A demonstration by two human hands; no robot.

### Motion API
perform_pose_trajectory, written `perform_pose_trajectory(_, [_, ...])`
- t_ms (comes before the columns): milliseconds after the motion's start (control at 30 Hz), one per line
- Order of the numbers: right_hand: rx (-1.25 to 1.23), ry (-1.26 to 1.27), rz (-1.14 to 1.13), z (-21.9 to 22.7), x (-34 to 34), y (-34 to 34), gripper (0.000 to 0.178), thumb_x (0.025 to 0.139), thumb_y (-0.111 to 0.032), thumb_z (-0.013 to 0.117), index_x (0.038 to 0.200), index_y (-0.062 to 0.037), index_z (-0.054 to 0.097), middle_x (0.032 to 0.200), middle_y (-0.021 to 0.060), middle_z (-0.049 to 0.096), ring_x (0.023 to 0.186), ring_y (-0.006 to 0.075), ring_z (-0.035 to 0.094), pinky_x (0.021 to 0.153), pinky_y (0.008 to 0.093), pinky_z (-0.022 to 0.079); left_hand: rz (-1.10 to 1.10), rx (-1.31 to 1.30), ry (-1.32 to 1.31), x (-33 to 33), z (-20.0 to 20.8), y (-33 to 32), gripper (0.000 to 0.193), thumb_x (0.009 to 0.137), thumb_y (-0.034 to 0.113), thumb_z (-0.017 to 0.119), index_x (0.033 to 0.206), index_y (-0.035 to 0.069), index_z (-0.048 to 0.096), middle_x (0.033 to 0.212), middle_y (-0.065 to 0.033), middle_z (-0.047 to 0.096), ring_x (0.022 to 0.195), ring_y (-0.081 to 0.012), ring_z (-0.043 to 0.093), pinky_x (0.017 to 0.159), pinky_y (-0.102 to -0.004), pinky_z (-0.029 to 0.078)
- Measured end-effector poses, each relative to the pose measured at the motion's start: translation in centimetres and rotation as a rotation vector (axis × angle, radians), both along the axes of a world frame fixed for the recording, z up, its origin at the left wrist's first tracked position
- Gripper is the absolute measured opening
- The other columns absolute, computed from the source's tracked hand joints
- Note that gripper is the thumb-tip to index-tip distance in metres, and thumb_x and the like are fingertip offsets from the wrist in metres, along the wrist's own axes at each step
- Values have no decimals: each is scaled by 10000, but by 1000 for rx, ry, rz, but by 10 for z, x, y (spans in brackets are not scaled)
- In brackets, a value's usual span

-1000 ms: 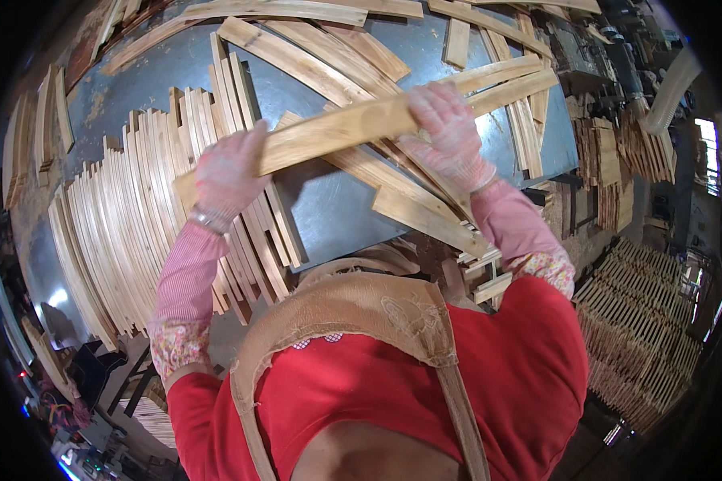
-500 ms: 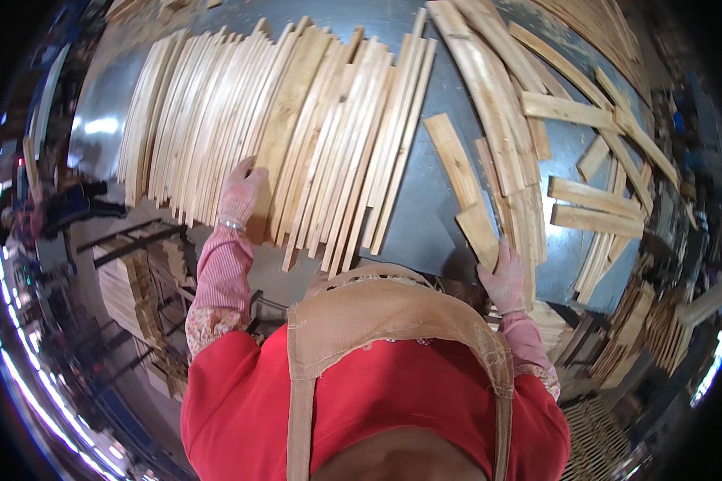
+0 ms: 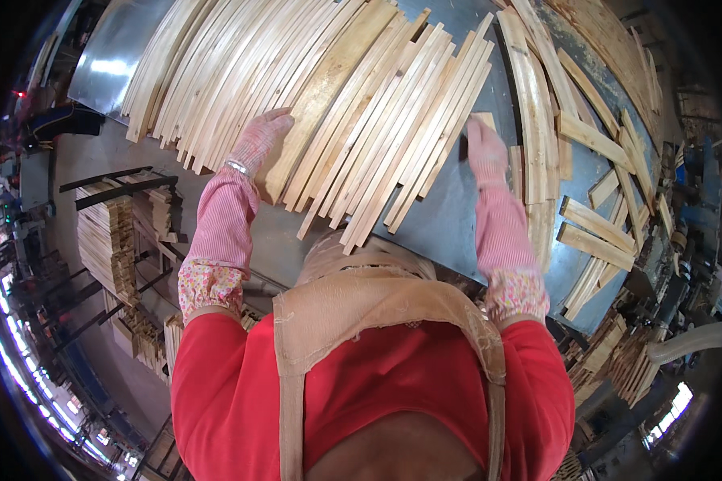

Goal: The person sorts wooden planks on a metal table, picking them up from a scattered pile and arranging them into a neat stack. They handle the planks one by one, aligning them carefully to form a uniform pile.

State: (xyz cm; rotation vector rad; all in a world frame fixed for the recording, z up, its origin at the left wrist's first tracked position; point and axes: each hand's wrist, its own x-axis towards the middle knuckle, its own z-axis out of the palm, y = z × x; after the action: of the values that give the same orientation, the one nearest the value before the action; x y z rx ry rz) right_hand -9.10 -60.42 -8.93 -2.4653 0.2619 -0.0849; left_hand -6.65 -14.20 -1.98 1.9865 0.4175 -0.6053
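Note:
Pale wooden strips lie side by side in a long row on the metal table. Among them is a wider, yellower wooden board. My left hand, in a pinkish glove, is closed at the near left edge of this board, its fingers pressed together; the fingertips are partly hidden. My right hand, also gloved, is closed just right of the row's right end. A short wooden board shows at its fingertips, and the hand hides most of it.
Long curved boards lie on the metal table right of my right hand. Several short offcuts are scattered beyond them. Stacked wood stands on a black rack at the left, below table height. More pieces are piled at the lower right.
My right hand has moved forward and left, toward the row's right end. The short boards it was touching no longer lie in the gap there. My left hand stays at the wide board; the view has shifted.

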Motion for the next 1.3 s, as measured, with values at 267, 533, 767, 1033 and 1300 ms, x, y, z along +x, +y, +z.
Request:
perform_pose_trajectory(267, [-552, 383, -270, -22, -200, -72, 796, 955, -540, 697, 1595, -120, 477, 1518, 255, 559, 1351, 481, 545, 1145, 544, 447, 48, -1, -60, -11, 21, -15, 604, 990, 344, 670, 1477, -9, 611, 1399, -199, 685, 1292, -297, 630, 1149, -372, 445])
perform_pose_trajectory(533, [16, 336, -59, -19, -35, -51, 633, 1116, -458, 468, 1472, 59, 549, 1456, 273, 624, 1379, 444, 565, 1177, 432, 433, 836, -346, -232, -128, -3, 31, 403, 1030, 270, 647, 1292, -25, 728, 1152, -100, 767, 1086, -202, 692, 1020, -344, 517])
perform_pose_trajectory(767, [385, -44, 171, -82, -4, 55, 346, 1151, -207, 480, 1362, 30, 619, 1341, 201, 680, 1224, 292, 644, 1131, 416, 477, 1380, 497, -475, -364, -52, 126, 504, 1031, 424, 680, 1218, -39, 749, 1103, -129, 768, 1013, -243, 669, 969, -368, 499])
perform_pose_trajectory(1033, [66, 276, -77, -23, -11, 100, 809, 1096, -565, 486, 1546, 106, 439, 1504, 313, 558, 1377, 433, 557, 1188, 450, 429, 2242, 613, -299, -621, -125, 192, 584, 1012, 462, 635, 1177, -91, 722, 1132, -274, 753, 1027, -383, 721, 915, -463, 527])
perform_pose_trajectory(1300, [116, 266, -197, -68, -1, 116, 795, 1098, -597, 435, 1527, 69, 499, 1482, 261, 601, 1349, 394, 589, 1142, 446, 473, 2458, 521, -348, -602, -116, 332, 532, 993, 412, 578, 1124, -86, 711, 1084, -285, 753, 1027, -420, 716, 943, -501, 531])
